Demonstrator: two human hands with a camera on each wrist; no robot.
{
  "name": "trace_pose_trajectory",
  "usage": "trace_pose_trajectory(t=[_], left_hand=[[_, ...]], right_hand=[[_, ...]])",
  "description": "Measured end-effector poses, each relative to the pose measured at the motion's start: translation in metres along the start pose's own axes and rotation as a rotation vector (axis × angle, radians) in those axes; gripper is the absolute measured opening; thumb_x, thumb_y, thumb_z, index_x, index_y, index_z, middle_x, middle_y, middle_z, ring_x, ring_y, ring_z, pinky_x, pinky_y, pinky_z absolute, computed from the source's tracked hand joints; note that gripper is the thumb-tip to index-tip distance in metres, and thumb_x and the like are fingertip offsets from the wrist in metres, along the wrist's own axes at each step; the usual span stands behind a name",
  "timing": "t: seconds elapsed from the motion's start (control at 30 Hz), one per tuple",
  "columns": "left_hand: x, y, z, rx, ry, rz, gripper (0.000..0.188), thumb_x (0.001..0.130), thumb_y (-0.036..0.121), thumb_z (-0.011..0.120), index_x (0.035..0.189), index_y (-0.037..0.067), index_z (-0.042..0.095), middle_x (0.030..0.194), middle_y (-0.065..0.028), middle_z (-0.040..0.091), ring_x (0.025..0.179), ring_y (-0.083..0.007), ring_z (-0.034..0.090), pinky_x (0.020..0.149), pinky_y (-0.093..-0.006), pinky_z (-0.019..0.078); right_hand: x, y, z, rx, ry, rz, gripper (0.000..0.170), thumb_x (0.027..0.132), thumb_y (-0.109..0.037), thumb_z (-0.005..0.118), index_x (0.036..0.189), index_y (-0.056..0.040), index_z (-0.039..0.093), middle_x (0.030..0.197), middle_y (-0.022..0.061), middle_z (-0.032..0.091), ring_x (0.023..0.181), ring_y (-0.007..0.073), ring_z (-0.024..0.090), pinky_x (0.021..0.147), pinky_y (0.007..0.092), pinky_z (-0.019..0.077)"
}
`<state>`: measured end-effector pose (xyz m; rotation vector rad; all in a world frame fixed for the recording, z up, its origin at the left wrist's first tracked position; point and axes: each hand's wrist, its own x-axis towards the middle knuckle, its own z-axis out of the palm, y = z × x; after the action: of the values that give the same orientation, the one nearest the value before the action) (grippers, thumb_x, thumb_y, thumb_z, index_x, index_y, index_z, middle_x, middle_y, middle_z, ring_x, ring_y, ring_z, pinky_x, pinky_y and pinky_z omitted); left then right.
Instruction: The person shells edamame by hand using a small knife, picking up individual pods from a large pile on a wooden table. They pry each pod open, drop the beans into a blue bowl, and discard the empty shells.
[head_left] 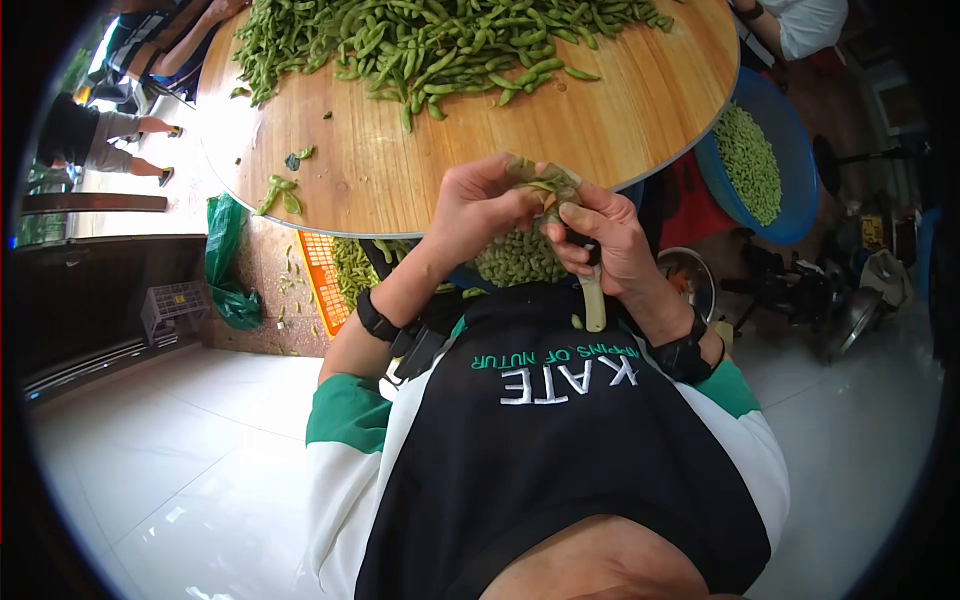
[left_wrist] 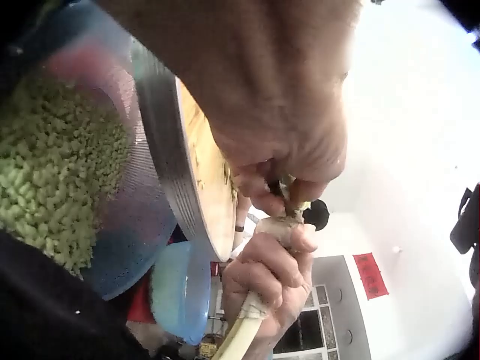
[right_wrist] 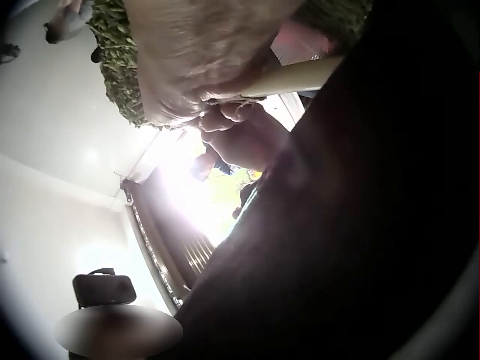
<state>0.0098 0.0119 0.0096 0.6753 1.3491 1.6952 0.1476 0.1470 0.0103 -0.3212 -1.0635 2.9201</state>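
Observation:
My left hand pinches a green pod between thumb and fingertips, close above the lap. Against it, my right hand curls its fingers round a pale-handled tool, whose handle points down toward the shirt. The two hands meet at the fingertips, over the near edge of the round wooden table. In the left wrist view the right hand grips the tool's pale handle below the left hand. The tool's working end is hidden among the fingers.
Green pods are heaped on the table's far part. Shelled beans lie below the hands, and a blue basin of beans stands at the right. An orange basket holds pods at the left. Other people are beyond the table.

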Motion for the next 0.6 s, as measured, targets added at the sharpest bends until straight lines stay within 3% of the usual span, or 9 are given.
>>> trace_pose_trajectory(t=[0.17,0.23,0.5,0.57,0.6], left_hand=[[-0.007,-0.002,0.007,-0.061,0.102,0.009,0.012,0.082,-0.004,0.054,0.092,-0.002,0.059,0.082,-0.0044,0.064,0.066,-0.0087,0.059,0.057,-0.0228,0.0461],[-0.008,-0.004,0.005,0.221,0.12,0.118,0.007,0.084,-0.004,0.052,0.09,-0.002,0.055,0.079,-0.0024,0.06,0.068,-0.0079,0.056,0.06,-0.0232,0.0457],[0.001,-0.007,0.011,0.118,0.164,0.228,0.009,0.083,-0.004,0.048,0.088,-0.002,0.055,0.075,-0.0006,0.057,0.072,-0.0082,0.053,0.065,-0.0234,0.0446],[-0.005,0.003,-0.005,0.422,-0.097,-0.006,0.013,0.083,-0.001,0.051,0.095,-0.004,0.057,0.078,-0.0012,0.058,0.073,-0.01,0.053,0.067,-0.026,0.0459],[-0.011,0.008,-0.007,0.417,-0.179,-0.081,0.021,0.083,0.002,0.053,0.102,-0.005,0.057,0.083,-0.0015,0.06,0.077,-0.0113,0.056,0.07,-0.0276,0.0472]], right_hand=[[0.005,0.011,0.006,-0.054,0.064,0.001,0.038,0.093,-0.006,0.052,0.13,-0.0039,0.051,0.077,0.0044,0.06,0.049,0.0035,0.043,0.039,0.0167,0.0329],[0.007,0.011,0.003,-0.26,0.0,-0.042,0.037,0.092,-0.005,0.052,0.129,-0.0035,0.052,0.075,0.0034,0.06,0.047,0.0024,0.041,0.039,0.0167,0.0304],[0.003,-0.011,0.008,-0.448,0.013,-0.045,0.037,0.092,-0.004,0.051,0.128,-0.0028,0.054,0.075,0.0028,0.061,0.048,0.001,0.039,0.041,0.0161,0.0291],[-0.002,-0.024,-0.001,-0.362,-0.063,0.02,0.037,0.091,-0.005,0.051,0.128,-0.0025,0.054,0.075,0.0024,0.06,0.05,0.0009,0.042,0.042,0.0156,0.0297],[-0.006,-0.027,-0.005,-0.391,-0.066,0.049,0.037,0.091,-0.006,0.051,0.128,-0.0025,0.054,0.075,0.0023,0.06,0.052,0.0011,0.043,0.043,0.0151,0.0303]])
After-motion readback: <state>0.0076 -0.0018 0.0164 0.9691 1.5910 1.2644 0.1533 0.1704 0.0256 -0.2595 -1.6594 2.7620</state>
